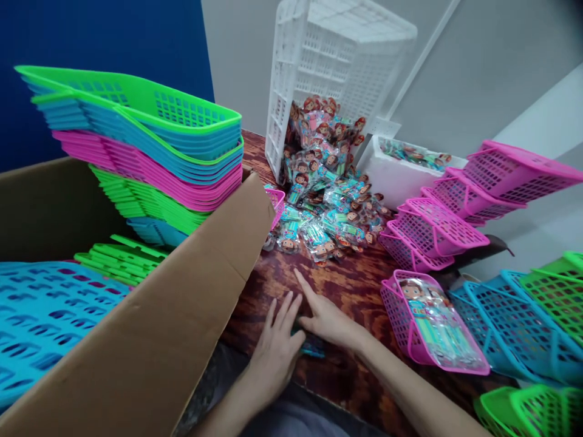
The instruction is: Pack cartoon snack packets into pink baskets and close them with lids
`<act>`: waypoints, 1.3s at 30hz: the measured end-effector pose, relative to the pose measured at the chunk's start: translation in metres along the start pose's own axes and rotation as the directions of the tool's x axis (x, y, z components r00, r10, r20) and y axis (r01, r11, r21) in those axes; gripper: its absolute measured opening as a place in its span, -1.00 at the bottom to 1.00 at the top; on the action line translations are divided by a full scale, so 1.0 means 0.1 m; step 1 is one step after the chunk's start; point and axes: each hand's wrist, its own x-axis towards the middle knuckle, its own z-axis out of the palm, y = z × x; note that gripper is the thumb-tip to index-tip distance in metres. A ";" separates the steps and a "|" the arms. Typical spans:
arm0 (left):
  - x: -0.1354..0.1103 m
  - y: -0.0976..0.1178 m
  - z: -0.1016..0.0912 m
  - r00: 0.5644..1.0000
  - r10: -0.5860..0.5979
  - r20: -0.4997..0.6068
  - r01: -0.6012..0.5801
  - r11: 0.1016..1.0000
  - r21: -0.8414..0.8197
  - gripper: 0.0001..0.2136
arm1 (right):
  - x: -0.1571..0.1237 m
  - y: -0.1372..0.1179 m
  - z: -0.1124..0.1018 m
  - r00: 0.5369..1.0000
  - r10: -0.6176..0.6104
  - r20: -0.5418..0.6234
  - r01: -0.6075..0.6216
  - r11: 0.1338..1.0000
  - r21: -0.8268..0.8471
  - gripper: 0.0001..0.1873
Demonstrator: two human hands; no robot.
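My left hand (276, 340) lies flat on the dark wooden table (350, 285) near its front edge, fingers stretched out. My right hand (324, 315) rests beside it, fingers spread, index pointing away. Both press on a small teal packet (313, 348) that peeks out beneath them. Beyond my hands lies a heap of cartoon-doll packets (328, 206), spilling from a tipped white crate (319, 67). To the right, a pink basket (428, 325) holds doll packets.
An open cardboard box (182, 303) on the left holds stacked green, blue and pink baskets (150, 158) and blue lids (40, 315). Pink baskets (455, 212) are stacked at right, blue (510, 328) and green baskets (555, 297) nearer. A white tray (401, 170) holds more packets.
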 end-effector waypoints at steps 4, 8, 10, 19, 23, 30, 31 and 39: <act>0.12 -0.03 -0.09 0.995 0.007 0.100 -0.008 1.000 0.012 -0.85 | 0.27 0.08 -0.31 0.957 0.082 0.278 -0.151 0.960 0.236 -0.36; 0.16 -0.02 -0.08 0.973 -0.060 0.222 0.059 0.998 0.013 -0.86 | 0.94 0.07 -0.61 0.918 0.363 -0.160 -0.346 0.930 0.126 -0.72; 0.13 -0.02 0.00 0.962 -0.105 0.251 0.103 0.994 0.021 -0.80 | 1.30 0.01 -0.63 0.844 0.410 -0.346 -0.397 0.911 0.111 -0.62; 0.04 -0.07 0.19 0.946 -0.166 0.279 0.202 0.974 -0.105 -0.73 | 1.89 -0.04 -0.58 0.752 0.507 -0.422 -0.488 0.858 0.163 -0.46; 0.06 0.00 0.04 0.951 -0.170 0.258 0.221 0.957 -0.187 -0.65 | 1.39 0.29 -0.59 0.894 0.364 -0.262 -0.341 0.931 0.131 -0.67; -0.02 -0.03 0.06 0.976 -0.113 0.184 0.160 0.951 -0.264 -0.59 | 0.12 0.65 -0.40 0.958 0.201 -0.202 -0.224 0.970 -0.095 -0.71; -0.03 -0.04 0.08 0.981 -0.104 0.163 0.145 0.953 -0.265 -0.56 | 0.01 0.64 -0.36 0.962 0.182 -0.206 -0.216 0.964 -0.157 -0.71; 0.01 0.02 -0.02 0.976 -0.030 0.216 0.073 0.978 -0.196 -0.53 | -0.20 0.54 -0.23 0.980 0.066 -0.189 -0.115 0.958 -0.264 -0.91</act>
